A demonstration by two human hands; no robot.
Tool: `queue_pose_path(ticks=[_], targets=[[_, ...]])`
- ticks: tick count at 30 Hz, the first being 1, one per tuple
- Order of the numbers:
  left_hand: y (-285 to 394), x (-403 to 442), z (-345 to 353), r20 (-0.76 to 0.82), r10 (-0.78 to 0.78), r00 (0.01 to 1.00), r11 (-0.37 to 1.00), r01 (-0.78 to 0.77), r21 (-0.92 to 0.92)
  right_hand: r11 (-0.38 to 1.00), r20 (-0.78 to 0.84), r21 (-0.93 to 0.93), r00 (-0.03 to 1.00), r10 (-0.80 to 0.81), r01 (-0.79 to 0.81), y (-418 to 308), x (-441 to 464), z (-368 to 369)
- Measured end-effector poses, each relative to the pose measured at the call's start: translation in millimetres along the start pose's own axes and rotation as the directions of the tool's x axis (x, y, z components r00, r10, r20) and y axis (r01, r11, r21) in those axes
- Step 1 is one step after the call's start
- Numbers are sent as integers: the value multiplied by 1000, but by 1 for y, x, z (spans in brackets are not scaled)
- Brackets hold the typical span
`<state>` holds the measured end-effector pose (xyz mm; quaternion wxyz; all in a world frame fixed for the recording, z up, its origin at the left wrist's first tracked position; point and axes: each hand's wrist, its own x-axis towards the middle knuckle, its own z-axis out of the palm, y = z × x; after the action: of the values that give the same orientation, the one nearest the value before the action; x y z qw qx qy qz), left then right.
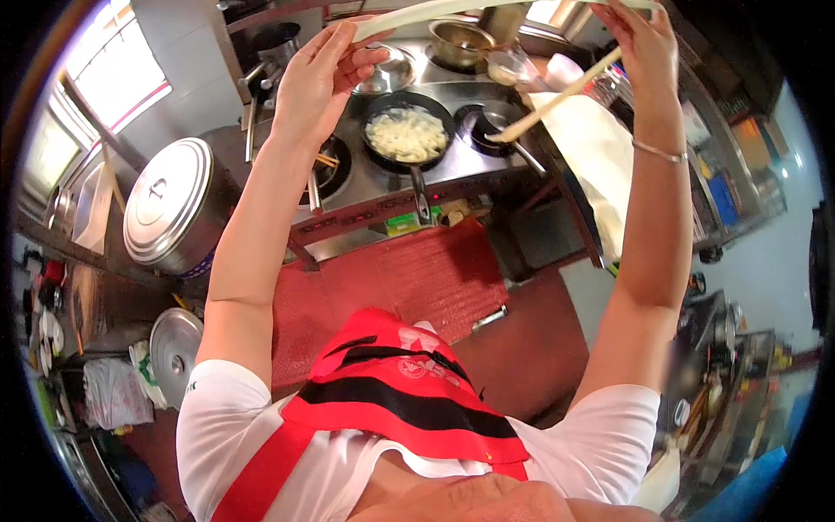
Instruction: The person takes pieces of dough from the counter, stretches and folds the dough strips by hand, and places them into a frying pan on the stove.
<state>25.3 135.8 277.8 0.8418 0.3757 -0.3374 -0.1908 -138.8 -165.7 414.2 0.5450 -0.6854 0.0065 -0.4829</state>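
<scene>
A long pale strip, perhaps dough (pixel 435 10), is stretched between my raised hands along the top edge of the view. My left hand (pixel 335 63) pinches its left end, some fingers curled. Up at the top right, my right hand (pixel 642 39) grips the other end, and a wooden stick (pixel 557 97) slants down-left from it, its broad tip over the stove. Below and between the hands, a black frying pan (pixel 407 132) holds pale yellowish pieces. A small dark pan (pixel 503 126) stands to its right. Beside my right forearm lies a cream-coloured sheet (pixel 591 148) on the counter.
Left of the stove stands a large lidded steel pot (pixel 174 204). Behind the frying pan are a metal lid (pixel 387 71) and a steel pot (pixel 461 43). A pan handle (pixel 422 204) juts over the stove's front edge. Shelves with containers (pixel 722 196) line the right side.
</scene>
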Motion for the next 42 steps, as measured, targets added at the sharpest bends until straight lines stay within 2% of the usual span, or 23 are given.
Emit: queue_pose_path(ticks=[2, 4, 5, 6, 8, 11, 12, 13, 15, 16, 17, 19, 22, 25, 26, 28, 30, 31, 33, 38, 40, 41, 42], targets=[[-4, 22, -21, -20, 26, 999, 999, -26, 39, 985, 123, 150, 987, -101, 83, 35, 26, 31], [-13, 44, -39, -126, 23, 992, 1000, -20, 24, 858, 178, 450, 966, 187, -249, 79, 71, 54], [-19, 56, -52, -147, 11, 989, 1000, -8, 15, 998, 143, 4, 988, 64, -65, 93, 71, 67], [-26, 63, -64, -163, 22, 986, 1000, -18, 25, 988, 91, -78, 986, 143, -136, 78, 42, 96], [-36, 82, -83, -227, -24, 974, 999, 33, 33, 981, 243, 103, 961, 135, -164, 183, 111, 88], [-48, 92, -104, -281, -55, 958, 986, 97, 137, 974, 406, 46, 895, 184, -222, 278, 112, 110], [-54, 97, -110, -323, -83, 943, 970, 151, 192, 901, 315, 152, 884, 346, -407, 283, 93, 122], [-61, 101, -117, -337, -93, 937, 948, 186, 257, 820, 283, 193, 831, 479, -538, 303, 86, 130], [-77, 110, -133, -341, -123, 932, 921, 236, 311, 633, 484, 283, 678, 554, -720, 383, 81, 121], [-84, 113, -141, -329, -164, 930, 888, 284, 361, 571, 299, 266, 630, 717, -777, 385, 65, 130], [-92, 118, -147, -314, -170, 934, 882, 286, 375, 449, 443, 284, 531, 723, -847, 422, 60, 118], [-104, 132, -150, -302, -213, 929, 867, 323, 380, 316, 467, 372, 470, 749, -873, 459, 35, 111], [-115, 165, -152, -243, -280, 929, 847, 358, 393, 63, 605, 263, 215, 767, -963, 489, 14, 97], [-122, 201, -140, -116, -374, 920, 745, 373, 554, 144, 326, -293, 43, 945, -945, 468, 5, 89], [-125, 212, -136, -100, -383, 918, 745, 371, 553, 142, 314, -281, 49, 948, -949, 463, 8, 89], [-122, 236, -119, -17, -408, 913, 599, 282, 749, 395, 264, -809, 332, 905, -434, 452, 21, 93], [-132, 257, -116, 54, -406, 912, 597, 220, 771, 624, 408, -781, 724, 556, -39, 432, 34, 102], [-134, 266, -114, 157, -391, 907, 586, 114, 803, 866, 487, -382, 725, 486, -324, 428, 41, 108], [-137, 280, -104, 273, -349, 896, 512, -62, 857, 851, 610, -77, 650, 453, -520, 351, 62, 123], [-129, 292, -79, 317, -308, 897, 421, -170, 891, 935, 596, -161, 723, 348, -317, 321, 81, 140], [-133, 293, -77, 361, -42, 931, 568, -275, 776, 936, 539, -216, 765, 352, -278, 319, 87, 142], [-137, 292, -78, 218, -131, 967, 618, -92, 781, 946, 511, -189, 797, 323, -262, 317, 89, 141], [-142, 286, -77, 226, -130, 965, 621, -98, 778, 956, 482, -162, 826, 294, -245, 316, 91, 142]])
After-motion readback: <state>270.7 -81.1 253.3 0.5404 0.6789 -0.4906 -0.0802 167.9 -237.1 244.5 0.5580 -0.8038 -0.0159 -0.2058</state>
